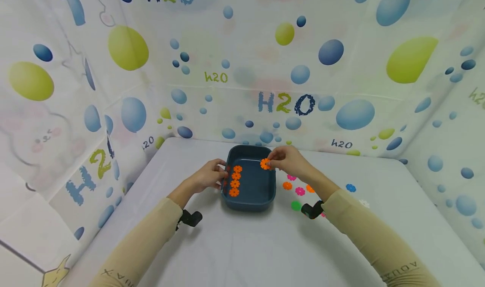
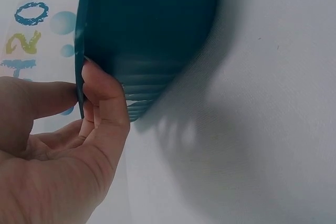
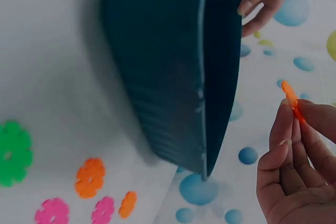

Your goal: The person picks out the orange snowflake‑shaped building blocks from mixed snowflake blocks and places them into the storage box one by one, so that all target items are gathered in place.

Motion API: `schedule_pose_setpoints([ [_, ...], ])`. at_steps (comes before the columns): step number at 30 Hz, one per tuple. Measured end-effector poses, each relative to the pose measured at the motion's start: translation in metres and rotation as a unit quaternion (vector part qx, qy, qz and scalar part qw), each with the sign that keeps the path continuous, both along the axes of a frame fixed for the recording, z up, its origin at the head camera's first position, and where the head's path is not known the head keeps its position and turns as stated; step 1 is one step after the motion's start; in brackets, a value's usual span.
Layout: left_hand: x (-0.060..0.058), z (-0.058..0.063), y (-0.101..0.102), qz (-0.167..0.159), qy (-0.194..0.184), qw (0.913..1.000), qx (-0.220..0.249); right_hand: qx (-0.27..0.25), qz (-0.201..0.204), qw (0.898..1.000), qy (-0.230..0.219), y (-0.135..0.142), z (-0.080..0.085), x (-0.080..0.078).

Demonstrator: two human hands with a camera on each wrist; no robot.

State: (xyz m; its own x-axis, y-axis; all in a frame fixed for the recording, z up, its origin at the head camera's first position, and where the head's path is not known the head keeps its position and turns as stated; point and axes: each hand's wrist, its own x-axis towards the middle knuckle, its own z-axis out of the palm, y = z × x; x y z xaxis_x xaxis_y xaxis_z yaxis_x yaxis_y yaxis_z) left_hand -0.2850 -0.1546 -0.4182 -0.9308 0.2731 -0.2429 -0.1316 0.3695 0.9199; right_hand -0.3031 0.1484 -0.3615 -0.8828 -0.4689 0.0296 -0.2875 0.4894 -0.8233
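A dark blue rectangular plastic bin (image 1: pixel 250 207) stands on the white-covered table. My left hand (image 1: pixel 207 176) pinches its left rim, thumb on one side and fingers on the other, as the left wrist view shows. Inside the bin, several orange flower-shaped discs (image 1: pixel 235 184) form a line along the left side. Over the bin's right rim, my right hand (image 1: pixel 289 163) pinches another orange flower-shaped disc (image 1: pixel 265 164) between thumb and fingertips. In the right wrist view that disc (image 3: pixel 292 100) appears edge-on, above the rim's level.
Right of the bin lie loose flower discs: orange (image 1: pixel 287 186), pink (image 1: pixel 300 191), green (image 1: pixel 296 205), blue (image 1: pixel 350 187) and white (image 1: pixel 364 203). My right forearm hides some of them. A patterned curtain (image 1: pixel 242 68) closes off the back and sides.
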Motion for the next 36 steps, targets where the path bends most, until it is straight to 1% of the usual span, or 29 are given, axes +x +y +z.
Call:
schedule_pose_setpoints([
  [3,-0.002,-0.001,-0.001,-0.002,0.000,1.0000,0.003,0.005,-0.006,1.000,0.006,-0.015,0.003,-0.007],
  [6,-0.005,-0.002,-0.002,-0.005,0.002,1.0000,0.005,0.012,-0.013,1.000,0.007,-0.028,0.004,-0.018],
  [11,-0.006,0.000,-0.003,-0.005,0.000,1.0000,0.002,0.024,-0.018,1.000,-0.010,-0.048,0.004,-0.034],
  [16,-0.005,0.001,-0.003,-0.006,-0.002,1.0000,0.000,0.023,-0.037,0.999,-0.022,-0.064,-0.004,-0.049],
  [21,-0.004,0.001,-0.002,-0.005,-0.004,1.0000,-0.001,0.026,-0.062,0.997,-0.036,-0.077,-0.011,-0.060],
  [25,-0.003,0.000,-0.003,-0.005,-0.003,1.0000,-0.001,0.031,-0.083,0.995,-0.038,-0.086,-0.018,-0.066],
  [30,-0.001,-0.002,-0.005,-0.010,0.000,0.9999,-0.002,0.039,-0.097,0.994,-0.042,-0.093,-0.030,-0.069],
  [36,0.003,-0.001,-0.008,-0.016,0.007,0.9998,-0.001,0.011,-0.110,0.993,-0.050,-0.105,-0.048,-0.070],
])
